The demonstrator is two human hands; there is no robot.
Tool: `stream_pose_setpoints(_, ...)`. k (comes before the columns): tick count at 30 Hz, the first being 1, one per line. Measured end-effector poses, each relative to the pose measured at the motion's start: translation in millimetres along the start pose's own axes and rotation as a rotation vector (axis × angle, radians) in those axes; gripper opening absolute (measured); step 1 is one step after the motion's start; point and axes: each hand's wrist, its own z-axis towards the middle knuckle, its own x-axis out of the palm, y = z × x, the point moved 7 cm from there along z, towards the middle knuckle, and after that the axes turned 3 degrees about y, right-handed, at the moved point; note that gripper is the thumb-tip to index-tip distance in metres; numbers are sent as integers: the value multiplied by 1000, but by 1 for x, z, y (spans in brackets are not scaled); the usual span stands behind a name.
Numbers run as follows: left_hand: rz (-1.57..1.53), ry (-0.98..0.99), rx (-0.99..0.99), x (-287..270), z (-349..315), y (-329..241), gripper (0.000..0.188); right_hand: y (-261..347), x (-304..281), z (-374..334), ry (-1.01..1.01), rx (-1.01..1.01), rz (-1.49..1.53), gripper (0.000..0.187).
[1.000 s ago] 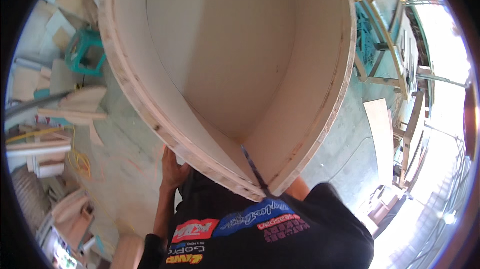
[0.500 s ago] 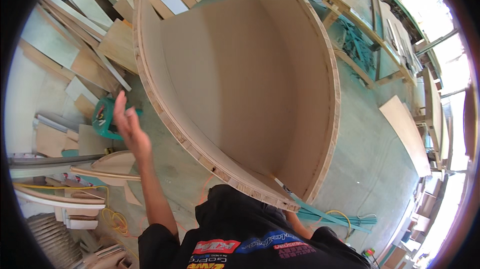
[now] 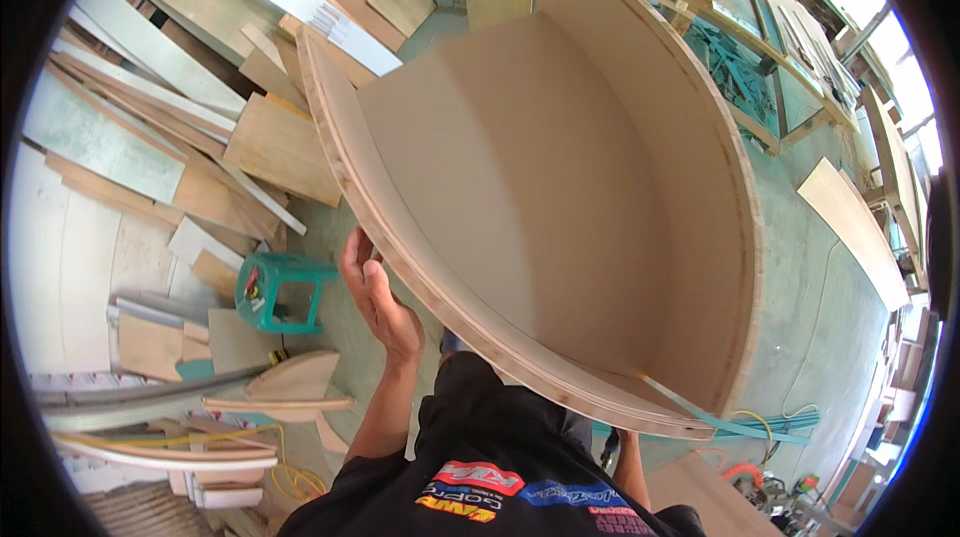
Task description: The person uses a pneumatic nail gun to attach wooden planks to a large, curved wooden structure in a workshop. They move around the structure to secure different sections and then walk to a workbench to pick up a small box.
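A pale grey-green concrete floor [image 3: 330, 317] is showing through the lower middle of the frame. Offcuts of plywood and board [image 3: 180, 97] are lying in loose heaps across the upper left, some pale, some brown. A small green plastic stool [image 3: 275, 292] is standing at centre left beside them. Curved wooden pieces [image 3: 290, 382] and a yellow cable [image 3: 285, 477] are lying at lower left. Wooden workbench frames [image 3: 790, 67] are running along the upper right, where strong daylight is washing in. A long plank [image 3: 850, 227] is resting at right.

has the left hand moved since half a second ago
Yes: the left hand has come in from near the green stool to the curved plywood panel's edge.
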Motion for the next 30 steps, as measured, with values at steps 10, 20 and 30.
stream_pose_setpoints(10,215,44,-49,-161,201,60,43,22,212,-221,-383,194,189,29)
stream_pose_setpoints(20,78,273,700,-17,308,-19,41,35,361,-344,-566,194,502,32)
stream_pose_setpoints(30,921,844,477,64,297,23,47,107,497,-400,-630,349,1067,30)
